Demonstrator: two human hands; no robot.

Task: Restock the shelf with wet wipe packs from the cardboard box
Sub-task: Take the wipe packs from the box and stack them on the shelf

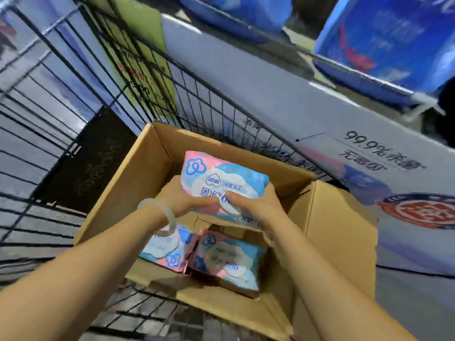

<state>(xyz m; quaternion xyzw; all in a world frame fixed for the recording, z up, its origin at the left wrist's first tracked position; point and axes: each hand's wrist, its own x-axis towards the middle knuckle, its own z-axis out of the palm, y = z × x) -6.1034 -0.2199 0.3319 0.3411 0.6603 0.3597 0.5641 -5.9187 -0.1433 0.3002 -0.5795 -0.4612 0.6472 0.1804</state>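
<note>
An open cardboard box (138,173) sits in a wire cart. Above its middle I hold a pink and blue wet wipe pack (219,178), flat side up. My left hand (187,198), with a pale bangle on the wrist, grips the pack's near left edge. My right hand (258,205) grips its near right edge, thumb on top. Two more wet wipe packs lie in the box below my wrists: one at the left (170,249), one at the right (229,262).
The black wire cart (49,143) surrounds the box on the left and far sides. A large white printed carton (344,134) stands to the right. Above it runs a shelf edge (369,92) with blue packages (394,38). A yellow-green price sign (140,65) hangs behind the wire.
</note>
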